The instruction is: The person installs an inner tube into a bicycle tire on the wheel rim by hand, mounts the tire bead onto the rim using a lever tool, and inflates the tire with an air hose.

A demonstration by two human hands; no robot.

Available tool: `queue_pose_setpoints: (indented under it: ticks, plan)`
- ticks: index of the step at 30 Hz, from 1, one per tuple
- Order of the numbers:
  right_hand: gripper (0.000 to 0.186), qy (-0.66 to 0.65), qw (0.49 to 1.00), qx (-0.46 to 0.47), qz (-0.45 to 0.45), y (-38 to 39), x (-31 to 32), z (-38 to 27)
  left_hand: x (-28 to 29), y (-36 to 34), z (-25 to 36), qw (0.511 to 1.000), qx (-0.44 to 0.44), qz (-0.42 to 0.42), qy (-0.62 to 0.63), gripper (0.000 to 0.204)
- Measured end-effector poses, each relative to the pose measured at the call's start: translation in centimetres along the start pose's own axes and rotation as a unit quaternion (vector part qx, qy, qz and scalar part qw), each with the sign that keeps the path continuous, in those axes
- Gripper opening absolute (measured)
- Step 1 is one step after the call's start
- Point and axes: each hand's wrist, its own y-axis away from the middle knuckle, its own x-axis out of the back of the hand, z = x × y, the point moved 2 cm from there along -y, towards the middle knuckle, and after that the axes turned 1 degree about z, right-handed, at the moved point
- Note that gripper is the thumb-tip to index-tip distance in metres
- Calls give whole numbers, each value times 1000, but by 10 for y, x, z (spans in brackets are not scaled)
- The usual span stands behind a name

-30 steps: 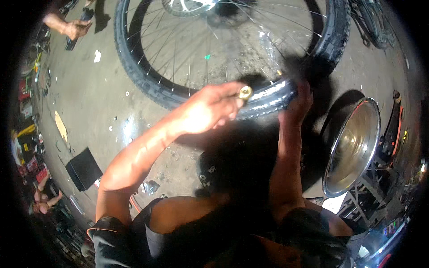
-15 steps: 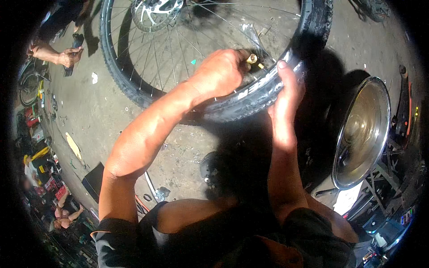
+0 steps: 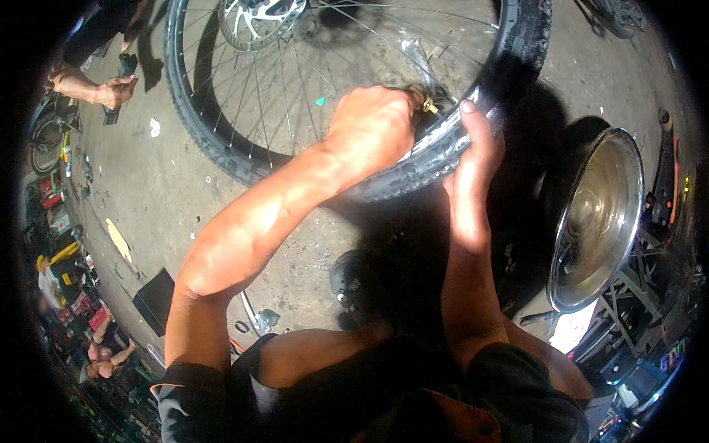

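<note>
A bicycle wheel with a knobby black tyre (image 3: 395, 179), thin spokes and a silver brake disc (image 3: 260, 28) stands in front of me. My left hand (image 3: 375, 122) reaches inside the rim, its fingers closed around a brass air chuck (image 3: 429, 106) at the tyre valve. Whether the chuck is seated on the valve is too small to tell. My right hand (image 3: 478, 151) grips the tyre from the near right side, thumb laid over the sidewall and the other fingers mostly hidden beneath.
A shiny metal basin (image 3: 597, 218) stands at the right, beside dark metal framework (image 3: 635, 284). A black box (image 3: 156, 301) lies on the floor at the left. Another person's hand (image 3: 114, 92) holds a dark object at the upper left. Tools and bicycles crowd the left edge.
My left hand has moved slightly right, bringing the brass chuck from beside the valve up to it. My right hand keeps its grip on the tyre.
</note>
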Motion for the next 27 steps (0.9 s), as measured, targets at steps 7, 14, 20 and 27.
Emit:
queue_pose_setpoints:
  ticks: [7,14,20,27]
  plan:
    - [22,34,999,6,4,4,-6,-4,5,0,7,999,3,-15,-34,21]
    - [33,0,1000,-2,7,2,-3,-2,15,-2,11,994,-79,-18,-73,26]
    - [18,25,1000,-11,11,4,-6,-3,9,-6,14,979,-148,-50,-129,30]
    - [17,12,1000,-14,7,3,-4,0,11,-5,18,981,-126,-62,-133,33]
